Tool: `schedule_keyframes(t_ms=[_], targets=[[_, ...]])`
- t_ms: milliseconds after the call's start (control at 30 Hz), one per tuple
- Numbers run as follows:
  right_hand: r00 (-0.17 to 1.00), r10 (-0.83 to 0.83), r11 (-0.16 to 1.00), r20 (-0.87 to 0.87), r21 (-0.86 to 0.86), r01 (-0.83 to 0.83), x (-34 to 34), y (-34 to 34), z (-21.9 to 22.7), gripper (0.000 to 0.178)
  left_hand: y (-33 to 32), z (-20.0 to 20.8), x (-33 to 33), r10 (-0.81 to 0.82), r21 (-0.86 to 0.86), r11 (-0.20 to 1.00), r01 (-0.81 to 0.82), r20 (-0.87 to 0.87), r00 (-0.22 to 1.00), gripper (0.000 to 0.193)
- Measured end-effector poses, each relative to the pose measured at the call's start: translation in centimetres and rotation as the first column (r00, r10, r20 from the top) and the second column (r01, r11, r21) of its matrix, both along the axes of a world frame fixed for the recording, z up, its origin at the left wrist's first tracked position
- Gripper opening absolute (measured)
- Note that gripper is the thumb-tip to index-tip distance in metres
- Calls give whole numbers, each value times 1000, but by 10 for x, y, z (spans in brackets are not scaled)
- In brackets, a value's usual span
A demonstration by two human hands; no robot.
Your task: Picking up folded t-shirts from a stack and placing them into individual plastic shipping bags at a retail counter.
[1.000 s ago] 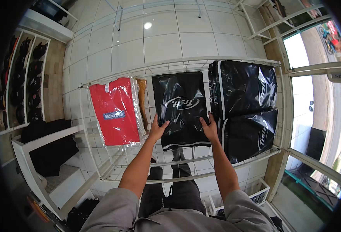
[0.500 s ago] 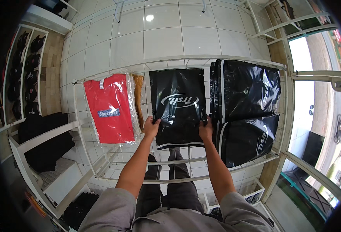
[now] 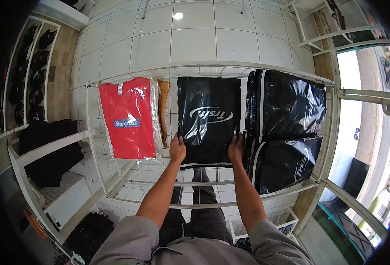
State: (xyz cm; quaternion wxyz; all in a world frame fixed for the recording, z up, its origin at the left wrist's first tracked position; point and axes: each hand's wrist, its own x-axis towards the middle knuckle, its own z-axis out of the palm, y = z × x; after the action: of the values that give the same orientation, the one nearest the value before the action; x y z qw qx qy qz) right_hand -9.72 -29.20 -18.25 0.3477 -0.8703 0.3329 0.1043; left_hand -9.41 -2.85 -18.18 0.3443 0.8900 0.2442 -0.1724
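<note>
A flat black plastic package (image 3: 208, 95) with a white logo and a white stripe along its near edge lies in the middle of a white wire rack (image 3: 168, 205). My left hand (image 3: 177, 148) grips its left side near the front corner, thumb on top. At the opposite side my right hand (image 3: 236, 149) holds the edge in the same way, fingers partly hidden. Close by on the right are two piles of similar black packages, a far pile (image 3: 292, 104) and a near pile (image 3: 285, 165). To the left lies a red shirt (image 3: 131, 104) in clear plastic.
A mustard-coloured wrapped garment (image 3: 163, 112) shows beside the red shirt. Caps (image 3: 38, 76) fill a wall shelf at far left. Black cloth (image 3: 49, 152) lies on a lower left rack. Glass panes (image 3: 356, 132) face a street at right. Tiled floor (image 3: 192, 44) lies beyond the rack.
The whole view has shifted slightly, so the rack sits a little farther right in the picture. The black package looks straighter between my hands, which keep their hold on its sides.
</note>
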Motion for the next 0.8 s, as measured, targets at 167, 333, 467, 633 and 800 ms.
schedule_keyframes(t_ms=[167, 333, 467, 633, 800], targets=[[997, -17, 999, -78, 27, 19, 10, -2, 13, 55, -1, 6, 7, -26, 22, 999, 29, -122, 992, 42], [987, -63, 992, -146, 101, 78, 19, -11, 17, 57, -7, 8, 9, 100, -103, 989, -104, -44, 994, 38], [993, 28, 991, -110, 136, -12, 14, -24, 5, 65, -14, 8, 10, 109, -66, 992, -110, -30, 994, 38], [990, 33, 985, -139, 170, -9, 13, -17, 4, 69, -12, 0, 7, 92, 45, 995, -91, -17, 996, 37], [998, -20, 988, -66, 155, 30, 8, -26, -7, 70, -25, 7, 16, 120, -19, 992, -122, -82, 989, 35]])
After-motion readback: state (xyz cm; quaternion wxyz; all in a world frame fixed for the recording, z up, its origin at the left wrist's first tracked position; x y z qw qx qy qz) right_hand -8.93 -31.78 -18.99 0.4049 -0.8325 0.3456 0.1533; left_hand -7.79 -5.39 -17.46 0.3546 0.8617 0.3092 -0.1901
